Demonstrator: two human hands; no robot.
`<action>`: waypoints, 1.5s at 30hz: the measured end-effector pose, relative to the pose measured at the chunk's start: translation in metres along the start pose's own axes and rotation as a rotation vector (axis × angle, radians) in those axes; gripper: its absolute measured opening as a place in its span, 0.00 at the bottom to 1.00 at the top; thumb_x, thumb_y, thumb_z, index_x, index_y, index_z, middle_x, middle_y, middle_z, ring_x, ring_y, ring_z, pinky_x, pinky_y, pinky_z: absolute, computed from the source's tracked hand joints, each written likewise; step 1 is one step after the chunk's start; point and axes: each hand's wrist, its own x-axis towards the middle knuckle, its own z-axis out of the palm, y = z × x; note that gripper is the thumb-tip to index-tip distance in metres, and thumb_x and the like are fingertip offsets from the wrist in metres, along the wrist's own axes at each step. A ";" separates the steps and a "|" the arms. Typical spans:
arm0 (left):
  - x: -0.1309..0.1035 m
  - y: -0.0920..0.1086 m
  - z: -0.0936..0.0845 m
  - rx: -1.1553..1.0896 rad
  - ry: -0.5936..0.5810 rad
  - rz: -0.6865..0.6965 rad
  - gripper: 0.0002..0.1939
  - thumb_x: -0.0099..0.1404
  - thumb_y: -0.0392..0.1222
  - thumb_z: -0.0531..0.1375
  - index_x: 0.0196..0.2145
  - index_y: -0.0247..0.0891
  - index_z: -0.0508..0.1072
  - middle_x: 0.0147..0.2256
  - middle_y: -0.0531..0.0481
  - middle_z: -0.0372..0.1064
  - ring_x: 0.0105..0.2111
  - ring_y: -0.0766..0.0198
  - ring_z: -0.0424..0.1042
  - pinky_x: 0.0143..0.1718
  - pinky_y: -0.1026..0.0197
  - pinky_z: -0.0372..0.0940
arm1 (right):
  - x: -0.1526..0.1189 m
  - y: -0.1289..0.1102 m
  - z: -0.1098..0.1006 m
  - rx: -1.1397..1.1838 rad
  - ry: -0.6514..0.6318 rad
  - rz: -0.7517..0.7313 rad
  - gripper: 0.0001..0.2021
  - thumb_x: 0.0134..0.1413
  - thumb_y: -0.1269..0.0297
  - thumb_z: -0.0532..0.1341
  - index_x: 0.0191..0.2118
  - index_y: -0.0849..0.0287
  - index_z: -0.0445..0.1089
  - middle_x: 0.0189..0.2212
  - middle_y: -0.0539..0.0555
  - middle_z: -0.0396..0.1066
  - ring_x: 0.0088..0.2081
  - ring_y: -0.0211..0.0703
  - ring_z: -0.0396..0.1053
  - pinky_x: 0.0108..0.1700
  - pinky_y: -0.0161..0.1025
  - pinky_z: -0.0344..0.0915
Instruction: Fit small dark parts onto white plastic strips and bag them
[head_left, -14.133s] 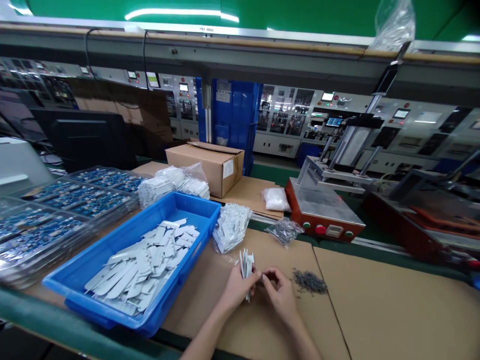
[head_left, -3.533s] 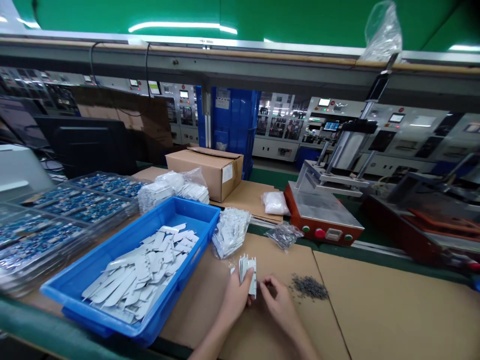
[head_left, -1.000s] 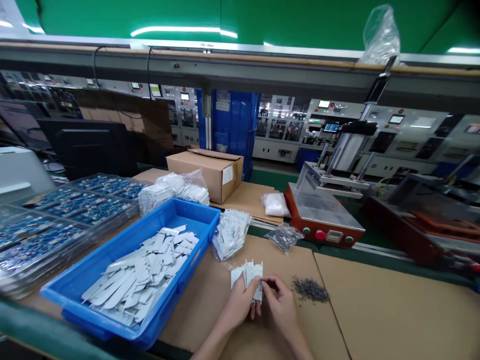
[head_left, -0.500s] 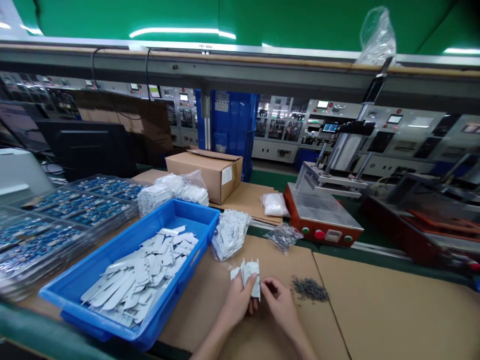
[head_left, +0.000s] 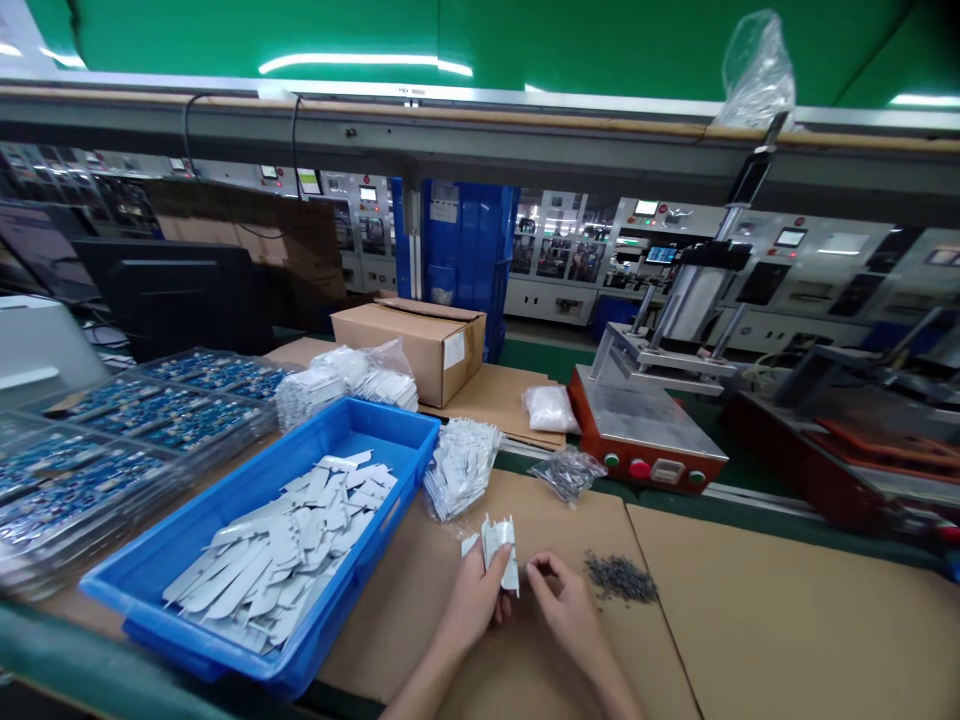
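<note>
My left hand [head_left: 474,592] is closed around a few white plastic parts [head_left: 500,548], held upright above the cardboard with the thumb across their front. Just to the right, a small gap away from the parts, is my right hand [head_left: 559,597]. Its thumb and forefinger are curled together in a pinch; anything between them is too small to make out. A scattered pile of small dark grey pieces [head_left: 621,578] lies on the cardboard sheet [head_left: 720,620] beyond my right hand. On the left, the blue bin [head_left: 409,425] contains many loose white plastic parts [head_left: 289,545].
Bagged white parts [head_left: 461,465] lie beside the bin, near a bag of dark pieces [head_left: 568,472]. Behind stand a cardboard box [head_left: 420,340] and a press with a red base [head_left: 645,430]. Clear trays of blue circuit boards [head_left: 187,400] occupy the far left.
My right hand has drawn slightly right, widening the gap to the white parts. The parts in my left hand have turned a little.
</note>
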 end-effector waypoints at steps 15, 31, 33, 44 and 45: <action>0.013 0.002 -0.023 0.160 0.368 0.069 0.09 0.51 0.44 0.55 0.21 0.39 0.57 0.12 0.61 0.54 0.12 0.70 0.56 0.16 0.69 0.51 | 0.004 0.048 -0.056 -0.908 0.183 0.073 0.07 0.39 0.60 0.57 0.24 0.52 0.72 0.38 0.58 0.69 0.41 0.58 0.60 0.33 0.46 0.53; 0.014 -0.002 -0.020 0.069 0.257 0.054 0.10 0.54 0.48 0.54 0.28 0.39 0.58 0.10 0.63 0.52 0.09 0.71 0.54 0.13 0.70 0.50 | 0.006 0.039 -0.049 -0.865 0.132 0.128 0.07 0.44 0.58 0.56 0.26 0.50 0.71 0.27 0.54 0.74 0.33 0.53 0.63 0.33 0.45 0.48; 0.013 -0.001 -0.018 0.073 0.217 0.043 0.11 0.54 0.49 0.53 0.29 0.39 0.59 0.11 0.63 0.53 0.10 0.71 0.54 0.13 0.70 0.50 | 0.004 0.036 -0.046 -0.868 0.083 0.102 0.06 0.41 0.57 0.58 0.23 0.50 0.71 0.26 0.52 0.73 0.33 0.53 0.62 0.34 0.46 0.48; 0.005 0.030 -0.056 0.673 -0.067 0.138 0.13 0.46 0.46 0.59 0.29 0.36 0.70 0.22 0.56 0.65 0.23 0.67 0.62 0.23 0.68 0.51 | 0.004 0.024 -0.040 -0.886 0.044 0.108 0.08 0.44 0.61 0.56 0.21 0.52 0.69 0.25 0.51 0.73 0.35 0.49 0.63 0.35 0.43 0.48; 0.003 0.030 -0.059 0.732 -0.122 0.142 0.15 0.44 0.48 0.60 0.29 0.36 0.70 0.22 0.56 0.66 0.23 0.67 0.62 0.23 0.68 0.50 | 0.004 0.023 -0.042 -0.886 0.060 0.125 0.08 0.44 0.60 0.56 0.20 0.52 0.69 0.25 0.51 0.73 0.34 0.49 0.63 0.35 0.43 0.48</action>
